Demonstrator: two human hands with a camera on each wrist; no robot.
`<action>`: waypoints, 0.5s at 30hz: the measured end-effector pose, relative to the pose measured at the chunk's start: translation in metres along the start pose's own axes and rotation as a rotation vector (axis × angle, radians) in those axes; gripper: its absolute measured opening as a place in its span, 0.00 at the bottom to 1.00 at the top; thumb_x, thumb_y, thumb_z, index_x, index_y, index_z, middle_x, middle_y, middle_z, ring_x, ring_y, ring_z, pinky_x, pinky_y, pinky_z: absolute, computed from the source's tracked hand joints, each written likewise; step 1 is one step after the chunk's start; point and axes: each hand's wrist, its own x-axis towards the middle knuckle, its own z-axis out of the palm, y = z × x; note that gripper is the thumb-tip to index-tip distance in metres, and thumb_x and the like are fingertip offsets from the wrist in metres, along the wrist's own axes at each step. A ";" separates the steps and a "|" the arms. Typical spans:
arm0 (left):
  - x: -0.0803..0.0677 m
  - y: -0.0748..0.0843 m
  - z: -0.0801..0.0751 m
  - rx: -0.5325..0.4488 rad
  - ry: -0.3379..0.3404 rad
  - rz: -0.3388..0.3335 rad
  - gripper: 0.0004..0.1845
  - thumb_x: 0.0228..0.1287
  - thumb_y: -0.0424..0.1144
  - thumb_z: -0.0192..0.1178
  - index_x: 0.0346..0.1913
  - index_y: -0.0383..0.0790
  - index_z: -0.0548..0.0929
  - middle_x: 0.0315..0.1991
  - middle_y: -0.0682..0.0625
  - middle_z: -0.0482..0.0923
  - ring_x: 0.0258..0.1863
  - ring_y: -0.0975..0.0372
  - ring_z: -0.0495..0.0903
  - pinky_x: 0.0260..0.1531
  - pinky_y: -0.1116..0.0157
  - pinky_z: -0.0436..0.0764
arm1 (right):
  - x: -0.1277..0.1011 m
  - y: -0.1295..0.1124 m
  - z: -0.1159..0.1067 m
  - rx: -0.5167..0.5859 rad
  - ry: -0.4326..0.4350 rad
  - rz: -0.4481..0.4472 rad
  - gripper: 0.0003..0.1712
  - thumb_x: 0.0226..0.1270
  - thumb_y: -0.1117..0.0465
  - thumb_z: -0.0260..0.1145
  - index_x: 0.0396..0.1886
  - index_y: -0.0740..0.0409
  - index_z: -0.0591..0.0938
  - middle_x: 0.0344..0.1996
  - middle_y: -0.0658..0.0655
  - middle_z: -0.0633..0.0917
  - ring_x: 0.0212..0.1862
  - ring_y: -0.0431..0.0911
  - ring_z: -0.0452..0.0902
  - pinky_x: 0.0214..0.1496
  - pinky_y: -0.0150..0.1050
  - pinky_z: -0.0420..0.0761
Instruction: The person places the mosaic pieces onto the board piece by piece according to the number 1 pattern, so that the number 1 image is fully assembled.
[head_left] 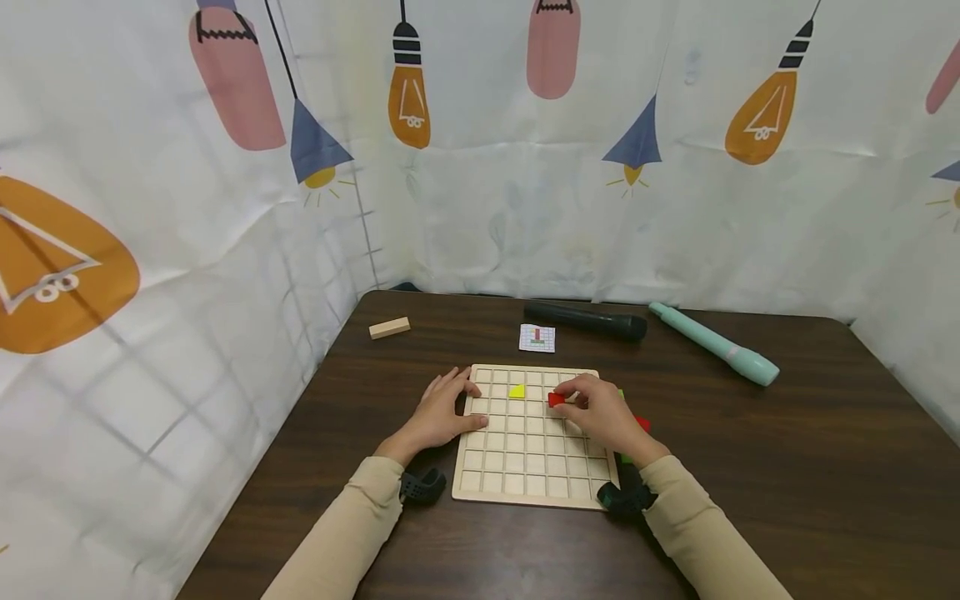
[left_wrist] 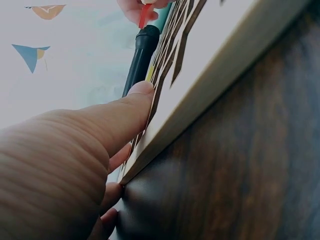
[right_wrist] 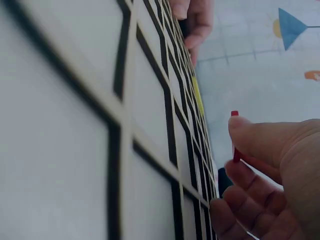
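A square wooden grid board (head_left: 525, 490) lies flat on the dark table. My left hand (head_left: 441, 414) rests at its left edge; in the left wrist view the thumb (left_wrist: 122, 112) lies on the top face and the other fingers are at the edge, partly hidden. Between thumb and fingertips my right hand (head_left: 606, 417) pinches a small red tile (head_left: 556, 400). The right wrist view shows this red tile (right_wrist: 235, 150) on edge, raised off the grid. A small yellow tile (head_left: 517, 392) sits in a cell of an upper row, left of the red one.
Green and red pieces (head_left: 642, 423) lie right of the board, partly hidden by my right hand. Beyond the board are a card with a coloured grid pattern (head_left: 537, 338), a black microphone (head_left: 585, 321), a teal wand-shaped object (head_left: 712, 343) and a wooden block (head_left: 389, 327).
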 end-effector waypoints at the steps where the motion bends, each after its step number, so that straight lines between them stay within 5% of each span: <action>1: 0.000 0.000 0.000 -0.001 -0.001 0.000 0.19 0.60 0.48 0.69 0.49 0.46 0.77 0.77 0.42 0.52 0.77 0.48 0.45 0.74 0.47 0.36 | 0.000 0.000 0.002 -0.002 0.003 -0.005 0.15 0.59 0.56 0.74 0.46 0.53 0.86 0.42 0.49 0.84 0.34 0.41 0.74 0.36 0.36 0.78; 15: 0.003 -0.004 0.002 -0.009 -0.011 -0.009 0.19 0.60 0.49 0.69 0.49 0.47 0.77 0.77 0.44 0.51 0.77 0.50 0.43 0.74 0.47 0.35 | 0.018 -0.013 0.018 -0.048 0.009 0.056 0.15 0.59 0.58 0.74 0.45 0.54 0.86 0.38 0.49 0.82 0.33 0.43 0.72 0.34 0.36 0.75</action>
